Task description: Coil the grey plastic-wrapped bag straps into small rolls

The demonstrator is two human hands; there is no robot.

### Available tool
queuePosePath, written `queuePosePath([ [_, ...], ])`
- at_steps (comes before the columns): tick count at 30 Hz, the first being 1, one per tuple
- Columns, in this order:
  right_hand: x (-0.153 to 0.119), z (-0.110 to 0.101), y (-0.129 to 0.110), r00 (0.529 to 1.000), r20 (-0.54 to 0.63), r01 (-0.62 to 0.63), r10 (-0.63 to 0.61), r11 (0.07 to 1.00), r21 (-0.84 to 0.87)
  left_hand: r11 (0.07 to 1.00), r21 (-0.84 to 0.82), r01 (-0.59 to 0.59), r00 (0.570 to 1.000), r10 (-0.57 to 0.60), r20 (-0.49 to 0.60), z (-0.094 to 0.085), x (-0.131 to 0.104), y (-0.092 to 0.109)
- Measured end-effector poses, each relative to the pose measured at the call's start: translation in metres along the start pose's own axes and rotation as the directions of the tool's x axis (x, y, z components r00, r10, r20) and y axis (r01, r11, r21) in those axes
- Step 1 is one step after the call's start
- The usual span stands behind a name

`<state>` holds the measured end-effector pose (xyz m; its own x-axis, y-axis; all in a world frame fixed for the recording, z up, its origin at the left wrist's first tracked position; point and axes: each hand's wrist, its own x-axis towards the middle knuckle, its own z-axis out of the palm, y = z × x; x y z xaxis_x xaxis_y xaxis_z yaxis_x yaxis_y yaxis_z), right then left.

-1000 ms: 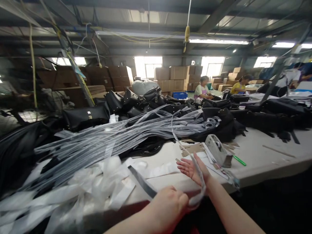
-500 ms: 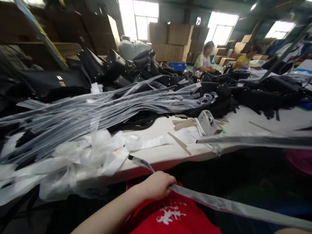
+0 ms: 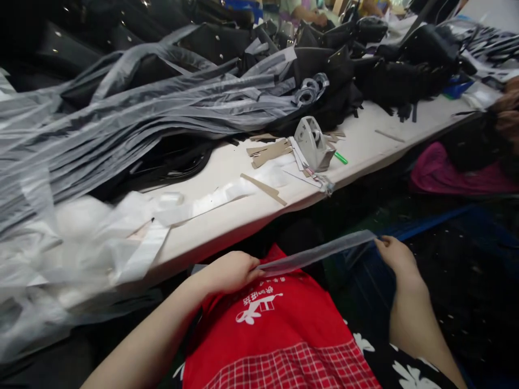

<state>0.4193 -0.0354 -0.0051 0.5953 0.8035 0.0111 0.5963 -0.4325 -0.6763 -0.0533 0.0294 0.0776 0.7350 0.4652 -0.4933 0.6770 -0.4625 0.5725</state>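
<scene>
Right hand (image 3: 396, 254) | back in view | apparently pinching strip (image 3: 320, 253) | left hand (image 3: 233, 270) too

Showing white characters (image 3: 264, 292) beside a white emblem (image 3: 253, 311) on the red apron (image 3: 312, 310), but slanting and blurring too much for sure reading.

Soft light brightens my long white worktable (image 3: 365, 143); beneath it I see deep shadow, and crumpled translucent plastic film (image 3: 83, 219) on its left end looks blurred

A white table (image 3: 360, 143) bears a grey dispenser (image 3: 312, 146), brown strips (image 3: 270, 153), a green stick (image 3: 341, 158) and crumpled film (image 3: 81, 221).
</scene>
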Motion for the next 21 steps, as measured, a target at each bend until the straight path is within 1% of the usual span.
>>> queuePosePath([
  [1,-0.008,0.013,-0.018,0.998,0.059,-0.002,0.001,1.0,0.019,0.999,-0.031,-0.015,1.0,0.016,0.003,-0.001,0.007,0.004],
  [2,-0.018,0.027,-0.04,0.99,0.142,0.011,-0.023,0.996,0.087,0.996,-0.077,-0.037,0.999,0.038,0.009,-0.002,0.015,0.008],
  [3,-0.03,0.041,-0.065,0.958,0.266,0.047,-0.112,0.97,0.238,0.989,-0.137,-0.063,0.998,0.067,0.02,-0.002,0.023,0.012],
  [4,-0.042,0.055,-0.092,0.876,0.415,0.087,-0.246,0.926,0.366,0.974,-0.207,-0.091,0.995,0.099,0.029,-0.002,0.031,0.017],
  [5,-0.054,0.067,-0.117,0.746,0.539,0.146,-0.392,0.885,0.442,0.952,-0.283,-0.117,0.99,0.133,0.039,-0.002,0.038,0.021],
  [6,-0.065,0.078,-0.141,0.563,0.652,0.206,-0.508,0.85,0.485,0.922,-0.364,-0.131,0.985,0.161,0.054,-0.001,0.045,0.024],
  [7,-0.074,0.087,-0.16,0.39,0.733,0.238,-0.558,0.83,0.505,0.885,-0.447,-0.13,0.979,0.186,0.082,-0.001,0.05,0.025],
  [8,-0.081,0.093,-0.175,0.25,0.787,0.281,-0.564,0.82,0.498,0.843,-0.525,-0.118,0.97,0.212,0.122,-0.001,0.054,0.025],
  [9,-0.085,0.097,-0.185,0.156,0.825,0.319,-0.543,0.819,0.478,0.799,-0.594,-0.098,0.956,0.241,0.168,-0.002,0.056,0.022],
  [10,-0.087,0.098,-0.191,0.115,0.851,0.345,-0.512,0.824,0.449,0.755,-0.652,-0.068,0.938,0.272,0.216,-0.004,0.056,0.016],
  [11,-0.085,0.098,-0.192,0.112,0.868,0.356,-0.484,0.835,0.42,0.712,-0.701,-0.029,0.918,0.296,0.263,-0.006,0.054,0.009],
  [13,-0.075,0.097,-0.188,0.156,0.88,0.327,-0.448,0.864,0.382,0.629,-0.775,0.063,0.891,0.315,0.328,-0.013,0.044,-0.009],
  [15,-0.061,0.096,-0.179,0.204,0.885,0.273,-0.419,0.892,0.359,0.546,-0.823,0.154,0.881,0.301,0.365,-0.02,0.03,-0.027],
  [16,-0.054,0.097,-0.175,0.224,0.886,0.257,-0.406,0.901,0.348,0.508,-0.842,0.182,0.883,0.292,0.368,-0.021,0.022,-0.034],
  [18,-0.046,0.098,-0.168,0.244,0.887,0.252,-0.391,0.909,0.332,0.456,-0.867,0.199,0.895,0.274,0.35,-0.021,0.012,-0.045],
  [21,-0.044,0.102,-0.163,0.261,0.886,0.263,-0.384,0.911,0.318,0.421,-0.884,0.203,0.92,0.228,0.319,-0.013,0.007,-0.054],
])
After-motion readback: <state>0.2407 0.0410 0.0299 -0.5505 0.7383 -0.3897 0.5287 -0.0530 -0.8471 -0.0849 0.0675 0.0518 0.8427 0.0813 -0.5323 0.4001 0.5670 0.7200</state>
